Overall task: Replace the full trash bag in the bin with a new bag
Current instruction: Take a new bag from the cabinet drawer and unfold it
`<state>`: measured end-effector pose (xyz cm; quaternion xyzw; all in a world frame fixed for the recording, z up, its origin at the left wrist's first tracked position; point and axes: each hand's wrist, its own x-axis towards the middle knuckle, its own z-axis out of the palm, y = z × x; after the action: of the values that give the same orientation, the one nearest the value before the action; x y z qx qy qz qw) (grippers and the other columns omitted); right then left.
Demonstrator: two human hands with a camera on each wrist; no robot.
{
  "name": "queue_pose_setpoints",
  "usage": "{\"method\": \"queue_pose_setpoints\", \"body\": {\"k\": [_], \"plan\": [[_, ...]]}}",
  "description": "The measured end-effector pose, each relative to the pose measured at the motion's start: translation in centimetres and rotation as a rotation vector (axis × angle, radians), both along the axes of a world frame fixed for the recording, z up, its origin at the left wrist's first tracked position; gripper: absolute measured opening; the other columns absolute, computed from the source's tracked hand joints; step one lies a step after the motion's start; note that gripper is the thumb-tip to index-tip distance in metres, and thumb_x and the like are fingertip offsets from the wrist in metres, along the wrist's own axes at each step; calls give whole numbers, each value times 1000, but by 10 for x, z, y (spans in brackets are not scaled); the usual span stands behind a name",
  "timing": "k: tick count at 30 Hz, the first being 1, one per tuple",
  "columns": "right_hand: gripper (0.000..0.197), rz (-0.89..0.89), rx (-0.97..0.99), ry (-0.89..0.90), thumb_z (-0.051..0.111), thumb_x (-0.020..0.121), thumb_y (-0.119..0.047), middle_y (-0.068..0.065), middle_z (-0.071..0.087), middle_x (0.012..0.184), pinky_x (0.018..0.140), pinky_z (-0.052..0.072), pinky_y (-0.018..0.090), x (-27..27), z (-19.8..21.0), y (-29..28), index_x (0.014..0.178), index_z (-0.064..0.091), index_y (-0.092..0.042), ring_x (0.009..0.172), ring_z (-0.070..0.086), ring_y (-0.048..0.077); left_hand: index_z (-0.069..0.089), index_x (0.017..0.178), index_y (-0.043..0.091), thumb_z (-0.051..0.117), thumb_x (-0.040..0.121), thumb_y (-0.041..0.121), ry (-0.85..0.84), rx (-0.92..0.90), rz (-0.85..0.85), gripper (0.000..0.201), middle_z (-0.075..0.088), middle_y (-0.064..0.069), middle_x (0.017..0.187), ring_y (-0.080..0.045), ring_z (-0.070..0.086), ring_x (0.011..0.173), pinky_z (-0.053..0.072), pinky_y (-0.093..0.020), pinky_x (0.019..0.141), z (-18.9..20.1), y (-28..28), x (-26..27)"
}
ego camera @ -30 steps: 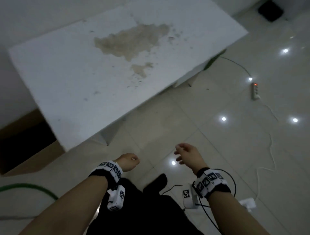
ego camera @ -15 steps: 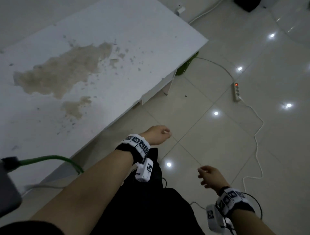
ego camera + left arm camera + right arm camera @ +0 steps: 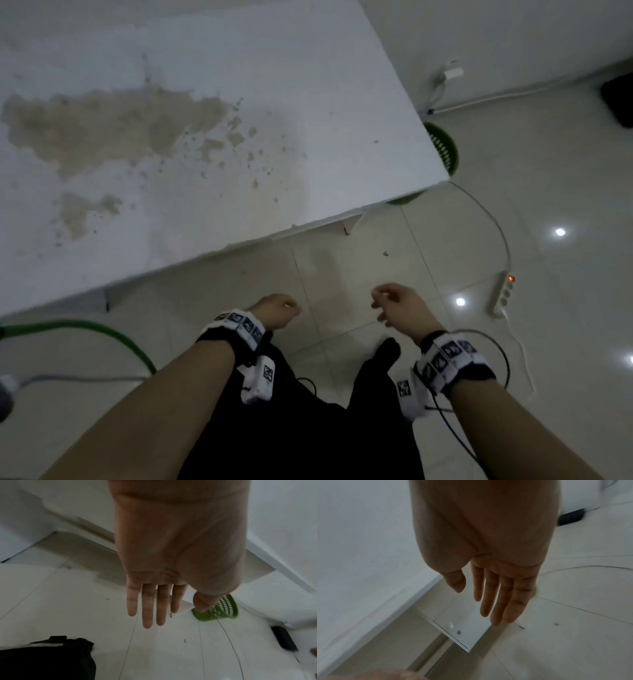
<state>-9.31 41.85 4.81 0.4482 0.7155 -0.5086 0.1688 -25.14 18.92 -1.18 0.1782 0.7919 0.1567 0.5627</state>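
A green perforated bin [image 3: 443, 147] stands on the floor behind the far right corner of the white table [image 3: 308, 102], mostly hidden by it; the left wrist view shows the bin [image 3: 223, 608] beyond my thumb. No trash bag shows in any view. My left hand [image 3: 277, 310] hangs in front of me over the tiled floor, fingers [image 3: 147, 608] straight and empty. My right hand [image 3: 394, 303] is beside it, fingers [image 3: 496, 599] straight and relaxed, holding nothing.
The table top carries a large brown stain [image 3: 113, 130]. A white power strip [image 3: 501, 294] with a red light and its cord lies on the floor at right. A green hose [image 3: 102, 330] curves at left. A dark object [image 3: 618, 102] sits by the far wall.
The view has swung right and forward along the table, bringing the green bin into sight. My right hand has risen level with my left; both stay empty.
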Motion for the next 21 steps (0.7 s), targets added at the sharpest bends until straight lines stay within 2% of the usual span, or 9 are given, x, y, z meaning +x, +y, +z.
{"method": "queue_pose_setpoints", "body": {"k": [2,3,7,10,14,16,18,19,21], "plan": [[17,107,8,73,59,98,-28,6,75,92,55,50,20,-33,3,40,106,67,-15,66,68,16,64,120,16,51,97,40,41,33,217,35,67,-9,124,-28,64,109,51,-39,99,-8,15,8],[17,147,0,96,59,98,-28,4,75,92,55,51,20,-47,0,57,106,67,-16,67,68,16,63,122,19,52,97,41,68,63,301,35,66,-7,125,-26,65,108,51,-39,99,-10,23,11],[22,245,-51,131,57,99,-28,8,74,96,63,55,32,-81,-30,98,112,66,-13,66,67,19,58,131,21,50,100,33,134,274,686,34,69,0,115,-16,68,99,52,-38,96,4,60,16],[22,273,-103,160,57,99,-26,14,74,100,62,53,33,-106,-60,112,112,65,-10,66,65,22,59,130,17,50,102,26,337,458,846,32,71,0,110,-15,70,95,53,-40,96,28,84,0],[19,232,-147,286,56,99,-27,13,72,99,65,54,36,-160,-98,110,102,65,-10,65,63,22,61,124,23,51,100,26,809,729,837,26,72,0,105,-14,70,93,53,-32,87,50,92,-30],[20,221,-180,333,55,99,-22,15,74,100,73,57,38,-186,-114,106,89,69,-12,69,65,23,64,120,25,52,99,31,1089,711,786,26,72,-1,106,-14,67,100,51,-28,91,44,89,-45],[34,223,-221,388,49,97,-14,21,75,101,89,56,46,-201,-129,101,73,73,-17,76,67,29,68,119,23,53,98,35,1260,610,736,29,69,0,114,-12,62,110,48,-27,99,23,86,-56],[39,202,-235,438,47,97,-11,21,75,99,89,57,48,-205,-135,100,69,73,-18,77,66,30,69,119,22,52,97,38,1325,539,665,31,66,1,118,-13,60,113,47,-31,99,11,86,-61],[33,172,-237,565,46,97,-10,16,76,89,68,59,41,-208,-142,97,76,71,-12,69,66,27,69,117,23,49,97,40,1481,386,501,33,62,0,121,-16,57,114,46,-31,94,-9,87,-67]]}}
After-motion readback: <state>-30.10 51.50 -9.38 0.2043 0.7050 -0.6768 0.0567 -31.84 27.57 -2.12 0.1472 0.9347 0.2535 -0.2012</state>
